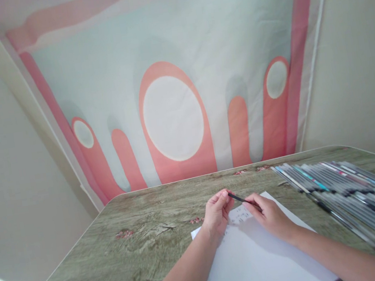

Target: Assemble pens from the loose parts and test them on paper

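Both of my hands meet over a sheet of white paper (pixel 257 257) that bears some handwriting near its top edge. A thin black pen (pixel 239 197) spans the gap between them. My left hand (pixel 218 211) pinches one end of the pen with thumb and fingers. The other end is in my right hand (pixel 269 215), whose fingers are closed round it. Below the hands, a shadow falls across the paper.
Many pens (pixel 357 195) lie in rows on the right of the wood-patterned table (pixel 120 258), some with blue parts. Behind the table hangs a pink and pale-green cloth (pixel 171 35) with rounded shapes.
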The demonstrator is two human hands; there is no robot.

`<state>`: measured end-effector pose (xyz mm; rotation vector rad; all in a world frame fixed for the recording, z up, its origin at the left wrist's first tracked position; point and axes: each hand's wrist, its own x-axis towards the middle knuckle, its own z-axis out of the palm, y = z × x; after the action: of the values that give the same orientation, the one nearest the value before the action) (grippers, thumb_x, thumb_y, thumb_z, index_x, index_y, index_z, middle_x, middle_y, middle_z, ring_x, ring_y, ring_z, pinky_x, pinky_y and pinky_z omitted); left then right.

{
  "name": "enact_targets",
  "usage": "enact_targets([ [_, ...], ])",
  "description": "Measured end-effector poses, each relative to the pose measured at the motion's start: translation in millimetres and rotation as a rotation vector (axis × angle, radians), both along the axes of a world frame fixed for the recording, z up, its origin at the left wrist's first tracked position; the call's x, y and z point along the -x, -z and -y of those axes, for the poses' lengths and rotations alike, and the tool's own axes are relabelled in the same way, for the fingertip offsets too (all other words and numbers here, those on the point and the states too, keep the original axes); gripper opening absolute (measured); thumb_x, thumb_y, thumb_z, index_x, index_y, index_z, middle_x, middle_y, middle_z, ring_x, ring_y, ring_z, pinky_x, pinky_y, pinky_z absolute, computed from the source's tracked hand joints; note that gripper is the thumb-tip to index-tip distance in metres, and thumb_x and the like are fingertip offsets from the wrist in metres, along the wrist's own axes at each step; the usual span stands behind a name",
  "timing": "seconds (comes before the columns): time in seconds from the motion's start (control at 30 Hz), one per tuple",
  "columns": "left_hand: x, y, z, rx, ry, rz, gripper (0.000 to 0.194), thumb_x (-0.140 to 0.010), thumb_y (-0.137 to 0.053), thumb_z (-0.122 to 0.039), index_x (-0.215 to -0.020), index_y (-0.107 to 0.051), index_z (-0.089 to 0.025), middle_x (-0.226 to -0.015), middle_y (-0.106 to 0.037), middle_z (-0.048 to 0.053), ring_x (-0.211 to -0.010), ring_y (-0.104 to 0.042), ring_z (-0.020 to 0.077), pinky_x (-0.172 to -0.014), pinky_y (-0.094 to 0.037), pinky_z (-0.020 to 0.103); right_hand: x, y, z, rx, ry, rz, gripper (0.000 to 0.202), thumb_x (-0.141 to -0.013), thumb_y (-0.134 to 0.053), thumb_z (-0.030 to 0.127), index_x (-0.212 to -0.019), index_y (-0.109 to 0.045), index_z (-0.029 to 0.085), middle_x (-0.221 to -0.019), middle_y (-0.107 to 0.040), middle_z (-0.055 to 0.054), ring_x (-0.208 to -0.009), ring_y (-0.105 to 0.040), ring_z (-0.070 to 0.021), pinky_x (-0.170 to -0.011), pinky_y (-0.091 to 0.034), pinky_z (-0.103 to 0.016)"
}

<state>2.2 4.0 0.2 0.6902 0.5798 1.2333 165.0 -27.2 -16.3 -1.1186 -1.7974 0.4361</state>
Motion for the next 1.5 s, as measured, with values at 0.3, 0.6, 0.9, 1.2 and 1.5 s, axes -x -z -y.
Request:
enact_targets([
  [0.3,0,-0.8,0,0.015,-0.007,-0.021,0.023,-0.065,-0.070,-0.021,-0.084,-0.063,-0.010,-0.082,-0.065,0.005,-0.071,-0.061,0.0083,-0.074,-0.048,0.018,0,1.0,-1,0.036,0.008,0.022,0.020,-0.082,-0.045,0.037,-0.092,-0.052,0.021,-0.071,-0.061,-0.001,-0.063,-0.056,-0.0152,-0.059,-0.042,-0.024],
  [0.6,-1,-2.5,0,0.008,0.008,-0.031,0.020,-0.066,-0.069,-0.020,-0.083,-0.063,-0.010,-0.083,-0.066,0.005,-0.071,-0.061,0.0069,-0.073,-0.048,0.015,-2,-5.8,0,0.047,-0.042,-0.049,0.018,-0.082,-0.045,0.034,-0.088,-0.054,0.020,-0.071,-0.062,-0.002,-0.062,-0.057,-0.0144,-0.058,-0.043,-0.024],
  [0.9,-1,-8.3,-3,0.162,-0.055,0.204,0.010,-0.073,-0.062,-0.013,-0.082,-0.063,-0.012,-0.082,-0.067,0.003,-0.071,-0.063,0.0070,-0.068,-0.051,0.014,1,-23.2,7,0.181,-0.135,-0.409,0.031,-0.077,-0.054,0.037,-0.102,-0.056,0.019,-0.085,-0.066,-0.006,-0.054,-0.055,-0.0113,-0.049,-0.046,-0.024],
  [1.2,-16,-20.9,21,-0.030,0.178,-0.205,0.032,-0.076,-0.056,-0.039,-0.089,-0.062,-0.011,-0.095,-0.065,0.011,-0.090,-0.060,0.0172,-0.079,-0.047,0.028,-3,-32.6,1,0.099,0.029,-0.553,0.024,-0.079,-0.051,0.039,-0.094,-0.054,0.020,-0.061,-0.057,0.001,-0.043,-0.046,-0.0088,-0.039,-0.039,-0.021],
  [1.5,-44,-19.3,83,-0.946,0.291,-1.803,0.045,-0.077,-0.048,-0.042,-0.110,-0.053,-0.012,-0.126,-0.045,0.017,-0.088,-0.059,0.0298,-0.075,-0.046,0.041,-34,-3.1,-39,0.293,0.090,-0.592,0.032,-0.078,-0.046,0.046,-0.094,-0.050,0.018,-0.058,-0.056,0.000,-0.048,-0.052,-0.0125,-0.040,-0.039,-0.022],
])
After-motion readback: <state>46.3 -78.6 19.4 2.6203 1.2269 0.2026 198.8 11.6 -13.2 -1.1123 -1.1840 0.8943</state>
